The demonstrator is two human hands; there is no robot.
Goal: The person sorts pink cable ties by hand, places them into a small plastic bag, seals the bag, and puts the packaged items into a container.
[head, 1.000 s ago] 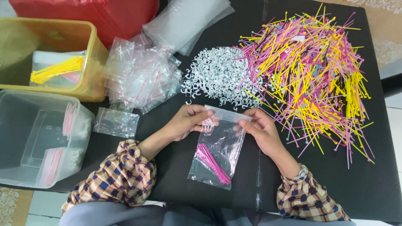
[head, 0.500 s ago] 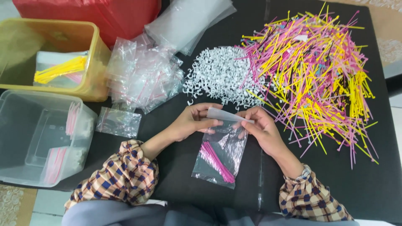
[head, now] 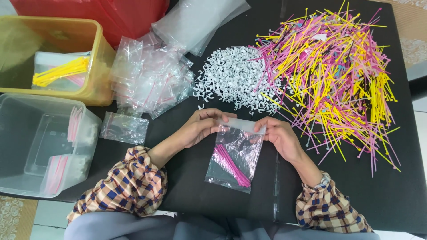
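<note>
clear tub (head: 26, 133) far left, loose empty bags (head: 147, 80) beside it. left hand (head: 202, 129) and right hand (head: 278, 138) pinch top edge of small zip bag (head: 235, 155) at table centre, pink cable ties (head: 231, 160) inside. white clips (head: 231, 80) behind, tie heap (head: 333, 75) right.

A small hand-packing station, most likely home-based piecework rather than a factory line. A black table (head: 378, 195) carries loose bulk stock — a heap of pink and yellow cable ties (head: 338, 75) at 1 o'clock, a mound of white cable clips (head: 231, 80) at 12 o'clock, a stack of empty clear zip bags (head: 149, 80) at 11 o'clock. Filled bags sit in a yellow tub (head: 95, 62) at 10 o'clock and a clear plastic bin (head: 26, 146) at 9 o'clock. Tiled floor (head: 49, 215) and a patterned rug edge (head: 11, 218) at 8 o'clock suggest a domestic room.
</note>
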